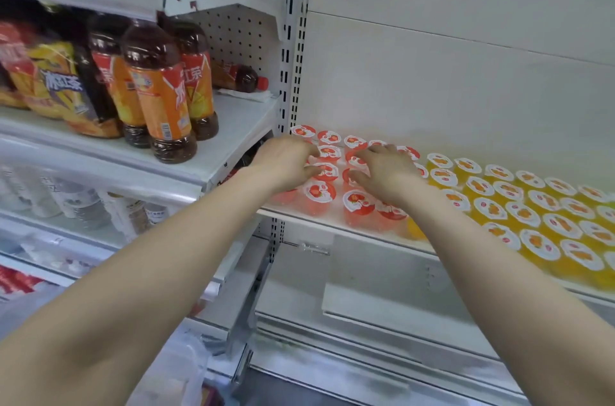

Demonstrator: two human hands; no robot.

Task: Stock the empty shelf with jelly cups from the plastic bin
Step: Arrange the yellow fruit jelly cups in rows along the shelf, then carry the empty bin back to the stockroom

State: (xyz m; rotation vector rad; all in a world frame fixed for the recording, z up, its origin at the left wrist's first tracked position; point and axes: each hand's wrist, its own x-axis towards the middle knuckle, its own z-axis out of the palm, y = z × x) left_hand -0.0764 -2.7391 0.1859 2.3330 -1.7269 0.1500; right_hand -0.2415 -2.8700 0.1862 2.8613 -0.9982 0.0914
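Red jelly cups [319,194] with strawberry lids stand in rows at the left end of the white shelf [332,222]. Yellow-orange jelly cups [532,216] fill the shelf to their right. My left hand [286,162] reaches in from the left, with fingers and thumb curled round a red cup in the middle rows. My right hand [387,174] is just to its right, fingers pointing left and curled round another red cup [357,161]. Both cups sit down among the others on the shelf. The hands hide several cups.
Left of the upright post [291,73], a higher shelf holds iced tea bottles [159,89] and snack bags [56,83]. Water bottles [80,202] stand below them. A bare white shelf [382,306] lies under the jelly shelf. Something of translucent plastic [186,369] shows at the bottom edge.
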